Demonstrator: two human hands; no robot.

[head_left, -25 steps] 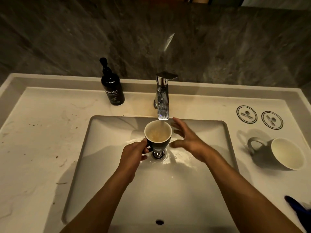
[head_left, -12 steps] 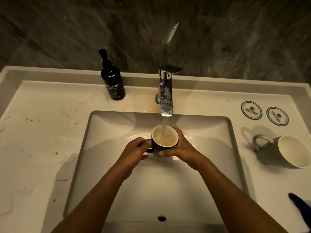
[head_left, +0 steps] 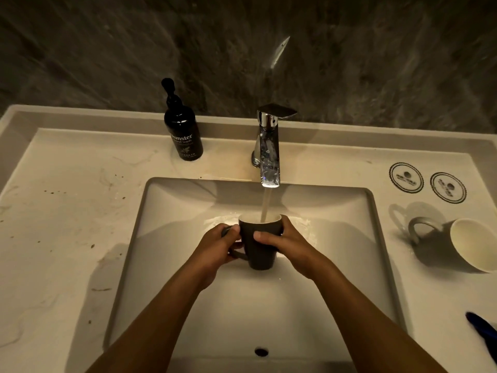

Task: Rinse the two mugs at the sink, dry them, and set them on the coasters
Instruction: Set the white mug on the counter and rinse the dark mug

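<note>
Dark mug [head_left: 259, 242] gripped by both hands, left hand [head_left: 219, 247] at handle, right hand [head_left: 285, 242] on side, under running tap [head_left: 269, 146]

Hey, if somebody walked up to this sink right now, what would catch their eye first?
First, the dark mug held over the middle of the basin by the left hand at its handle and the right hand around its body, with water streaming into it from the chrome tap. Next, the second mug lying on its side on the counter to the right, just in front of two round coasters.
</note>
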